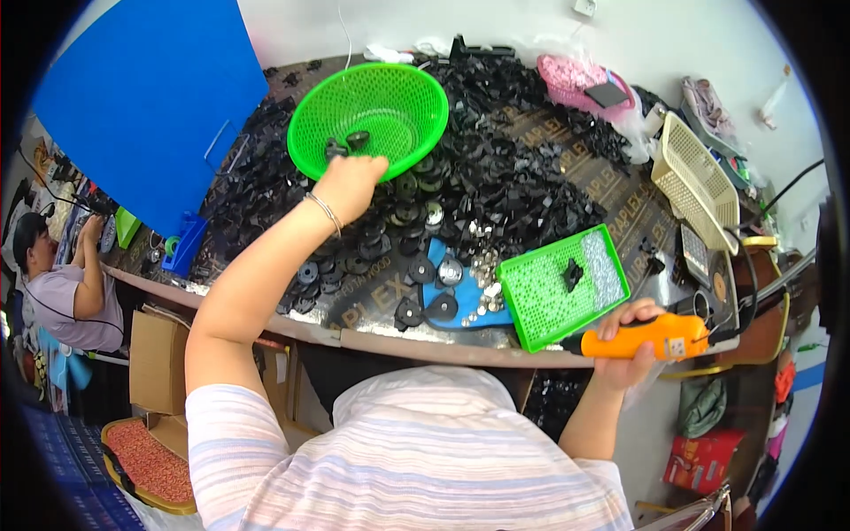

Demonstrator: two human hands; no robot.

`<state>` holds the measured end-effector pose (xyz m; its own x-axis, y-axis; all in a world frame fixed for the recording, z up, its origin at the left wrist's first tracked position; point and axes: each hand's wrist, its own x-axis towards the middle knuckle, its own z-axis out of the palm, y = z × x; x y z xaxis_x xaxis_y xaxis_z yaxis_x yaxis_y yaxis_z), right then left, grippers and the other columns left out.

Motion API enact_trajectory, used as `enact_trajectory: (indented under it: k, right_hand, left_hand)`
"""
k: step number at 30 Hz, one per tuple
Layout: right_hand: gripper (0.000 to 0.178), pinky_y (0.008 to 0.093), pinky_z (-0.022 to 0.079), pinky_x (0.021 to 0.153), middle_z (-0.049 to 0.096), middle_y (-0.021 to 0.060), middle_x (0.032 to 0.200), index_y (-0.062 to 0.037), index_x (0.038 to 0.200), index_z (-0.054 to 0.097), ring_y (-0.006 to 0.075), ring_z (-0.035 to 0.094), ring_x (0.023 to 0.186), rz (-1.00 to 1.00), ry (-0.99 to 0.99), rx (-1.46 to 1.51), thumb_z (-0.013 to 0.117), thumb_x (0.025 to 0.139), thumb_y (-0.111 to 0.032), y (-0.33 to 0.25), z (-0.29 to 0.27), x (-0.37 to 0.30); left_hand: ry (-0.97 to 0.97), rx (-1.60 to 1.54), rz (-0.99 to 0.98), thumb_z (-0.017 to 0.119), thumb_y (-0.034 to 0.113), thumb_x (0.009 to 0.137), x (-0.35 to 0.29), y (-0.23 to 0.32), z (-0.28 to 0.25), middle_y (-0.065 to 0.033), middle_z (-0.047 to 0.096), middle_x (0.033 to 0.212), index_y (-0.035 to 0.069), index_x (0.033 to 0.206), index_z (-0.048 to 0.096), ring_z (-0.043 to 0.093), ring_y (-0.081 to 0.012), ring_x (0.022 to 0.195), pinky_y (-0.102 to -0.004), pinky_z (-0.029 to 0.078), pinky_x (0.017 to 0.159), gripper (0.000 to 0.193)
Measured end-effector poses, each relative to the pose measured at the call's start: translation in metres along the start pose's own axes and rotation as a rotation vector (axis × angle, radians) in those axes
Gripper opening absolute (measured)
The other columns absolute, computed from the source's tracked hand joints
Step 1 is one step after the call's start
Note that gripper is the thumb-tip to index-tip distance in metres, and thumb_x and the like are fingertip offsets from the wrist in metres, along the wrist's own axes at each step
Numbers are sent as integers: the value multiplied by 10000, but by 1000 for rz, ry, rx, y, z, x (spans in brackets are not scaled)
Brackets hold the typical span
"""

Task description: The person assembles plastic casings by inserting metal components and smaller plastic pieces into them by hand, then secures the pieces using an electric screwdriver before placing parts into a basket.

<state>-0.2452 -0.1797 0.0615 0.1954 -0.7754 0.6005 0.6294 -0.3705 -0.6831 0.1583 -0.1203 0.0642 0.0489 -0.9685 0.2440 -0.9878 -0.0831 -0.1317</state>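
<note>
My left hand reaches over the near rim of a green plastic basket. Its fingers are curled, and black round plastic parts show just beyond them, inside the basket; the one nearest the fingertips appears held. My right hand grips an orange electric screwdriver, its dark tip pointing left toward a green tray. The tray holds small silvery pieces in its right section and a black part on its perforated section. Left of it, round black parts and metal discs lie on and beside a blue mat.
Piles of black plastic parts cover much of the table. A pink basket stands at the back, a cream basket at the right. A blue panel rises at left; past it a person sits. A cardboard box stands below.
</note>
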Motion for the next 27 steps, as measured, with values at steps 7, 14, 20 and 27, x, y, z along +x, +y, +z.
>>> enact_trajectory:
  k: [7, 14, 20, 27]
  right_hand:
    - [431, 257, 439, 503, 414, 105, 853, 2, 967, 407, 173, 488, 573, 1, 16, 10, 591, 794, -347, -6, -2, -8]
    - [440, 273, 444, 524, 413, 107, 860, 3, 971, 412, 185, 484, 598, -9, 35, -3, 614, 785, -340, -15, -3, -14]
    - [448, 284, 458, 528, 427, 107, 861, -6, 966, 431, 194, 506, 609, -100, 51, -64, 633, 777, -358, -14, -2, -8]
    - [395, 281, 471, 577, 450, 120, 889, 29, 979, 452, 200, 537, 647, -147, 32, -135, 639, 783, -257, 23, -13, -5]
  left_hand:
    - [448, -176, -7, 677, 118, 677, -36, 62, -32, -116, 515, 1000, 41, 1035, 483, 485, -297, 944, -425, 367, 817, 414]
    - [-184, -582, -350, 658, 360, 730, -64, 95, 34, -183, 556, 875, -31, 809, 589, 537, -333, 870, -383, 438, 759, 405]
    - [-95, -694, -416, 703, 220, 681, -61, 106, 62, -181, 546, 888, -28, 851, 588, 529, -333, 853, -367, 436, 750, 322]
    - [17, -1097, -580, 630, 107, 783, -70, 107, 51, -93, 541, 733, 10, 936, 427, 574, -180, 616, -280, 448, 535, 272]
